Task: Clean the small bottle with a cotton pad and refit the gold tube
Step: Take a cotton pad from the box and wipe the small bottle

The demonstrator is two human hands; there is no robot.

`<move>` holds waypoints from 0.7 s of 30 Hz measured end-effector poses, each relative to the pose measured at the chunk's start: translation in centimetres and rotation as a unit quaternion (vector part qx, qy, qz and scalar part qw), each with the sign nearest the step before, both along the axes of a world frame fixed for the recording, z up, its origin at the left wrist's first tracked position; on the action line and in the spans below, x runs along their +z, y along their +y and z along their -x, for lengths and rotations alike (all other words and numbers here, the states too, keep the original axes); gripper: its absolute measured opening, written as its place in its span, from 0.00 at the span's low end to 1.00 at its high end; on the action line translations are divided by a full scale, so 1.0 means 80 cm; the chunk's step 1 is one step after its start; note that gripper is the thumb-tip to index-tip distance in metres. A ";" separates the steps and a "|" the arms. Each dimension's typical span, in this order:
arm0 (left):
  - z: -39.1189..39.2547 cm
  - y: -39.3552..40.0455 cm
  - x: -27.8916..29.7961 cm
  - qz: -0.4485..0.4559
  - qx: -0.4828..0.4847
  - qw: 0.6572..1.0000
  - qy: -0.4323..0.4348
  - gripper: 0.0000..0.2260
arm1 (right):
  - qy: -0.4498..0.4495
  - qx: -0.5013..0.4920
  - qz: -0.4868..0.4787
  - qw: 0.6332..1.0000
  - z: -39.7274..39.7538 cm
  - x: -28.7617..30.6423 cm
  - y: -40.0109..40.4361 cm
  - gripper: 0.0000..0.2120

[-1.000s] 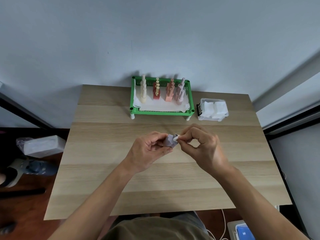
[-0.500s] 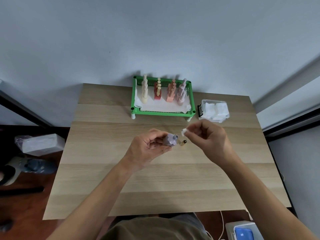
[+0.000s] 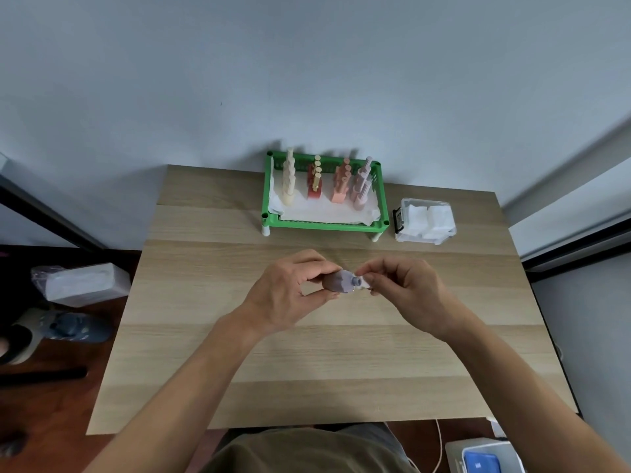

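Note:
My left hand (image 3: pixel 285 295) grips a small mauve bottle (image 3: pixel 339 282) above the middle of the wooden table (image 3: pixel 307 353), its neck pointing right. My right hand (image 3: pixel 408 291) pinches a white cotton pad (image 3: pixel 364 280) and holds it against the bottle's neck. The gold tube is hidden; I cannot tell where it is.
A green basket (image 3: pixel 326 227) at the table's back holds rows of small coloured bottles on white paper. To its right stands a clear box of cotton pads (image 3: pixel 426 221). A wrapped white pack (image 3: pixel 82 283) and shoes lie on the floor at left.
My right hand had drawn away to the right with the pad, showing a small gold piece by the bottle. Now it is back with the pad against the bottle's neck.

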State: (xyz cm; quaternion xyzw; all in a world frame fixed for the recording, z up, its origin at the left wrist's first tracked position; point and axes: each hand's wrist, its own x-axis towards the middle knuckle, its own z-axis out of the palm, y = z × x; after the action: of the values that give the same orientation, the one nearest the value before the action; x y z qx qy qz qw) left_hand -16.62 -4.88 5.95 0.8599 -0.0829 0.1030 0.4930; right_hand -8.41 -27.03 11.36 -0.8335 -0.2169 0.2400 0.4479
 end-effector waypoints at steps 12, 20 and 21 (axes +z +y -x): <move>0.011 -0.001 -0.005 -0.060 -0.007 0.998 0.009 0.16 | -0.223 0.235 0.090 0.942 0.009 0.022 0.019 0.08; 0.008 -0.003 -0.010 -0.047 0.001 0.999 0.014 0.17 | -0.235 0.097 0.082 0.964 -0.009 0.029 -0.010 0.06; 0.007 -0.005 -0.010 -0.046 0.003 0.999 0.016 0.17 | -0.223 0.102 0.085 0.966 -0.005 0.027 -0.008 0.06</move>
State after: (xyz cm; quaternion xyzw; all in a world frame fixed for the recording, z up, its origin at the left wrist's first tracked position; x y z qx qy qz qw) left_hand -17.21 -5.25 5.13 0.8833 -0.0771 0.0871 0.4541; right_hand -8.03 -27.65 13.49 -0.8745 -0.3740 0.1102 0.2887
